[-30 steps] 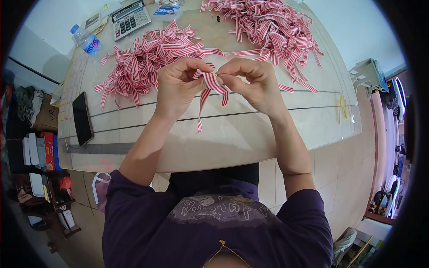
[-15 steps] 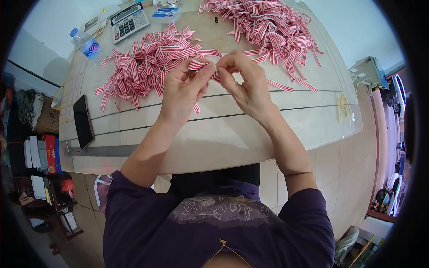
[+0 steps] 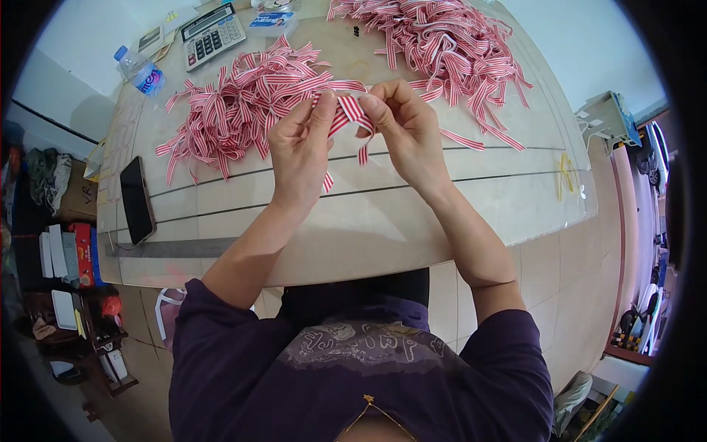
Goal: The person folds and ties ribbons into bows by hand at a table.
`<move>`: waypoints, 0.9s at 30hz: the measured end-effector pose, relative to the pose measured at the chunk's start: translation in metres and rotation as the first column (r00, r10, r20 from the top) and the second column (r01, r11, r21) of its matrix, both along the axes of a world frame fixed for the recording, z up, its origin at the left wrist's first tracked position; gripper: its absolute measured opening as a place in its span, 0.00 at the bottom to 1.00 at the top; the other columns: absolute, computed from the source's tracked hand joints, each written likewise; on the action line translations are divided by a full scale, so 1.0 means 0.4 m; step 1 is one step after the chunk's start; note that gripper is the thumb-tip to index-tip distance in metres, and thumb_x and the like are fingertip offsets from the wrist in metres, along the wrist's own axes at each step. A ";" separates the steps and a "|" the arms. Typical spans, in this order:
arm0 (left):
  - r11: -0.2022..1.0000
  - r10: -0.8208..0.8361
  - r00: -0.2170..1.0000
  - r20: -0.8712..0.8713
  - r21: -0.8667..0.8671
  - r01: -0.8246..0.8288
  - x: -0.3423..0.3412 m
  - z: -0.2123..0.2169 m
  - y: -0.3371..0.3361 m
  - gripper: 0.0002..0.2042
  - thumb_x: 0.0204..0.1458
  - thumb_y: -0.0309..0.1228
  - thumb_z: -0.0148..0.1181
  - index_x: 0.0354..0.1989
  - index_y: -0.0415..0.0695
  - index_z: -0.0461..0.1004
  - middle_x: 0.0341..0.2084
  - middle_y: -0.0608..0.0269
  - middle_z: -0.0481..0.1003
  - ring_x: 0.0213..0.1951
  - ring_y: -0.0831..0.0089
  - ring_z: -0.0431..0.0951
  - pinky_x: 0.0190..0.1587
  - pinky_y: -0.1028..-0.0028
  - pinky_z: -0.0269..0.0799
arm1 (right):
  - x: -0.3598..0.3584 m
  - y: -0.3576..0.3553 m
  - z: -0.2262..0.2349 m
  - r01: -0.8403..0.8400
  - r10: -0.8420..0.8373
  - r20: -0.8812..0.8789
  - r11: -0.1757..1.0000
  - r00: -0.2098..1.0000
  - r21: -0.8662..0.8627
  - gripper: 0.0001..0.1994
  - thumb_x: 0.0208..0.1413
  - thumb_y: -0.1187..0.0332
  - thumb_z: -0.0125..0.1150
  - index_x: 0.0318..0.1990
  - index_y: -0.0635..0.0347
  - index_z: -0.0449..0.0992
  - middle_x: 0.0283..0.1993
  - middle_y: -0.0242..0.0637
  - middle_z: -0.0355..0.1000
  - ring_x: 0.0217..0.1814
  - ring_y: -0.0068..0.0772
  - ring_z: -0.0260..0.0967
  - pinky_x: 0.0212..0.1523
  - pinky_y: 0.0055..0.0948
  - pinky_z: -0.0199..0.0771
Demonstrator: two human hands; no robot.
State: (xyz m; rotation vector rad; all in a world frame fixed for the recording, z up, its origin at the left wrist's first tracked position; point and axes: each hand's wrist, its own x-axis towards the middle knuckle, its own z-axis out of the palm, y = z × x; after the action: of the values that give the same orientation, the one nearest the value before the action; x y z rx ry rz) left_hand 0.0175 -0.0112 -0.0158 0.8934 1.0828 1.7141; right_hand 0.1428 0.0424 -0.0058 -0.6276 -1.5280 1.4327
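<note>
My left hand [image 3: 300,151] and my right hand [image 3: 407,129] are raised together above the glass-topped table [image 3: 412,214], both pinching one short red-and-white striped ribbon piece [image 3: 352,116] that is folded between the fingertips. Its ends hang down between my hands. Behind my left hand lies a pile of folded striped ribbon pieces [image 3: 232,110]. A larger loose heap of the same ribbon [image 3: 442,44] sits at the far right of the table.
A black phone [image 3: 137,199] lies at the table's left edge beside a metal ruler [image 3: 169,248]. A calculator [image 3: 212,33], a water bottle [image 3: 140,74] and a small clear box [image 3: 271,20] stand at the far side. Cluttered shelves are on the floor at left.
Both hands have lifted the ribbon piece a little farther from me and folded it tighter between the fingertips; the hanging ends are shorter.
</note>
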 end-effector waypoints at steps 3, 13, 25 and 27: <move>1.000 0.021 0.999 0.026 -0.014 -0.021 0.009 0.004 -0.003 0.08 0.54 0.34 0.52 0.29 0.44 0.73 0.17 0.75 0.66 0.17 0.90 0.55 0.18 0.90 0.48 | -0.001 -0.003 0.002 0.040 -0.040 0.006 0.999 0.999 -0.018 0.08 0.57 0.68 0.50 0.33 0.65 0.66 0.25 0.31 0.63 0.23 0.19 0.63 0.24 0.16 0.71; 0.993 0.111 0.987 0.116 0.037 -0.116 0.002 0.004 0.021 0.11 0.55 0.35 0.50 0.29 0.39 0.73 0.21 0.68 0.72 0.20 0.83 0.69 0.22 0.83 0.66 | 0.016 0.018 0.018 0.193 -0.197 -0.044 0.977 0.979 -0.085 0.08 0.56 0.69 0.50 0.30 0.64 0.66 0.20 0.29 0.63 0.17 0.15 0.58 0.18 0.15 0.66; 0.949 -0.279 0.956 -0.087 -0.177 0.261 0.009 0.047 0.027 0.07 0.51 0.25 0.53 0.33 0.33 0.74 0.23 0.60 0.74 0.23 0.78 0.73 0.27 0.82 0.73 | 0.129 0.076 0.050 -0.013 0.022 0.113 0.996 0.993 -0.085 0.09 0.55 0.66 0.52 0.30 0.62 0.71 0.20 0.28 0.64 0.18 0.15 0.59 0.18 0.12 0.64; 0.952 -0.271 0.955 -0.124 -0.182 0.246 0.026 0.047 0.029 0.07 0.50 0.24 0.54 0.32 0.33 0.74 0.22 0.60 0.74 0.22 0.78 0.73 0.27 0.82 0.73 | 0.142 0.077 0.055 -0.027 0.040 0.116 0.994 0.992 -0.108 0.08 0.55 0.65 0.54 0.30 0.61 0.71 0.20 0.29 0.65 0.19 0.15 0.60 0.19 0.12 0.64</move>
State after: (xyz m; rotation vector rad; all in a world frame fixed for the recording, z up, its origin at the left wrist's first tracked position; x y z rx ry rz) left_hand 0.0280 0.0004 0.0029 1.0209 1.1314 1.3396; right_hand 0.1997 0.0733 0.0161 -0.7655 -1.5676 1.5338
